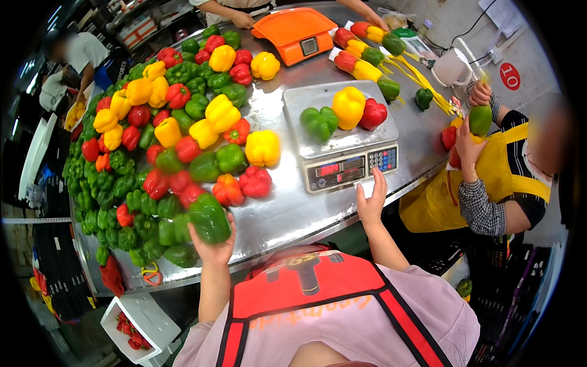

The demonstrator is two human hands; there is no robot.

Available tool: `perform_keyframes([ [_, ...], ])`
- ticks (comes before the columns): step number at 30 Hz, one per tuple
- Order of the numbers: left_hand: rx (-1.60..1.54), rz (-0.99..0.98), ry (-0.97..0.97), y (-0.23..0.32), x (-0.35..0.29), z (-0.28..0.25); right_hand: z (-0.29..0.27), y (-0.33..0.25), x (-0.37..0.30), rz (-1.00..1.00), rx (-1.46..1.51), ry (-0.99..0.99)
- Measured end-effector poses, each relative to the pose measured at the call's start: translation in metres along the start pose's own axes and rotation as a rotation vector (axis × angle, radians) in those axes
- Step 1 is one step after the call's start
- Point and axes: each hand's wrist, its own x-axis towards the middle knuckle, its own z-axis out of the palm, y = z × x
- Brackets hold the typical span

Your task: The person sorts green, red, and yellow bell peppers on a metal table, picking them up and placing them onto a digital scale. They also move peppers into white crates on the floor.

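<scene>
My left hand (215, 244) grips a green bell pepper (210, 218) at the near right edge of a large heap of peppers. My right hand (373, 199), holding nothing, has its fingers extended by the keypad of a digital scale (324, 170); whether a fingertip touches the keys I cannot tell. Three bell peppers sit on the scale's metal pan (306, 98): a green one (318, 124), a yellow one (349, 108) and a red one (373, 114). The heap (183, 122) to the left mixes green, red and yellow peppers.
An orange scale (293, 35) stands at the far side of the metal table (281, 220). Netted tricolour pepper packs (365, 68) lie far right. A co-worker in a yellow apron (483, 177) holds a netted pack. A white bin (140, 324) with red peppers is below left.
</scene>
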Motion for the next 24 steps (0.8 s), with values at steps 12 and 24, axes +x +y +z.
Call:
perform_keyframes([
  [12, 0.021, 0.156, 0.016, 0.023, 0.022, 0.005, 0.0, -0.001, 0.006, 0.034, 0.046, -0.03],
  [24, 0.064, 0.361, 0.145, 0.038, 0.045, -0.004, -0.009, 0.022, 0.154, -0.084, -0.035, 0.057],
])
